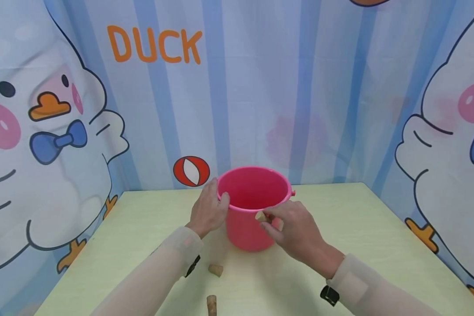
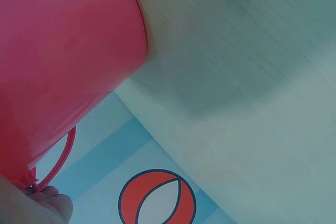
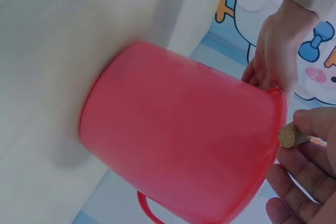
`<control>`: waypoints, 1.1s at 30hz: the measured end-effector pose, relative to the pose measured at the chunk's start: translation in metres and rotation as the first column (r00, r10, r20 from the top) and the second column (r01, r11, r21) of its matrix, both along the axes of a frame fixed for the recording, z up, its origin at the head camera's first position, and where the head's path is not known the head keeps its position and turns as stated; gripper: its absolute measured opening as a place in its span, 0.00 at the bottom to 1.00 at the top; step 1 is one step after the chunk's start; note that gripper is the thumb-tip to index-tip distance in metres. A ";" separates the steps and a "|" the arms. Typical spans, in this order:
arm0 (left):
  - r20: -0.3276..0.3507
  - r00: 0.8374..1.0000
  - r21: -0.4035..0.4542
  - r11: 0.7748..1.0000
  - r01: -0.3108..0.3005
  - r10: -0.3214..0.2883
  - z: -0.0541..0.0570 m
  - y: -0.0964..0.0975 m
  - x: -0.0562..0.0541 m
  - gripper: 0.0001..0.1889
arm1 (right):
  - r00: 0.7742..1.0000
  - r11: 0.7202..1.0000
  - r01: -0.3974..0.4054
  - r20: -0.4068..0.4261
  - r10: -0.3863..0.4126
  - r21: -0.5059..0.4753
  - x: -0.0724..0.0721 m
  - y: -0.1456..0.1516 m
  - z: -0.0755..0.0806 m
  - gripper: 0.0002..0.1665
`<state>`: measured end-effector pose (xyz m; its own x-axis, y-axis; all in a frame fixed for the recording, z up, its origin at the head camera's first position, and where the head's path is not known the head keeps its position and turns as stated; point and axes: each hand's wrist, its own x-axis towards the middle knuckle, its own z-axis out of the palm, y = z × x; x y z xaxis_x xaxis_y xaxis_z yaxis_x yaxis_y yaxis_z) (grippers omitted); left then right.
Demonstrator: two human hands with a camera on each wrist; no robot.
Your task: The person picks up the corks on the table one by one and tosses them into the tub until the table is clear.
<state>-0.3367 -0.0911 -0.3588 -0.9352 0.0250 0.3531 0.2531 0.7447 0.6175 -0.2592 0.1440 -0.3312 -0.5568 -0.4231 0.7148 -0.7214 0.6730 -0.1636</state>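
Note:
A pink plastic bucket (image 1: 246, 232) stands upright on the table, its mouth facing up. On its left side my left hand (image 1: 210, 208) grips the rim, with the thumb over the edge and the fingers outside. In the left wrist view those fingers (image 2: 55, 203) are by the base of the pink handle (image 2: 63, 156). My right hand (image 1: 300, 230) pinches a small cork (image 3: 287, 136) between thumb and fingers, right at the near rim. One short cork (image 1: 216, 270) lies on the table in front of the bucket, and a longer cork piece (image 1: 211, 303) sits nearer to me.
The pale wood-grain table (image 1: 339, 219) runs back to a blue striped curtain (image 1: 253, 87) printed with ducks and a red ball. Black bands (image 1: 330, 295) are on both sleeves. The bucket's handle hangs down on its far side.

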 end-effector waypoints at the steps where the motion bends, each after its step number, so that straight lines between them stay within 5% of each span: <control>1: -0.002 1.000 0.001 1.000 0.000 0.000 0.000 0.000 0.000 0.41 | 1.000 1.000 0.001 -0.001 -0.001 -0.004 0.000 0.000 0.001 0.15; 20: 0.010 1.000 0.015 1.000 0.013 -0.013 0.002 -0.001 0.001 0.41 | 0.999 0.999 0.006 -0.045 -0.009 -0.052 -0.012 0.005 0.013 0.14; 33: 0.006 1.000 0.022 1.000 0.014 -0.014 0.004 0.000 0.003 0.40 | 0.999 0.997 0.047 0.006 -0.047 -0.059 -0.022 0.004 0.018 0.16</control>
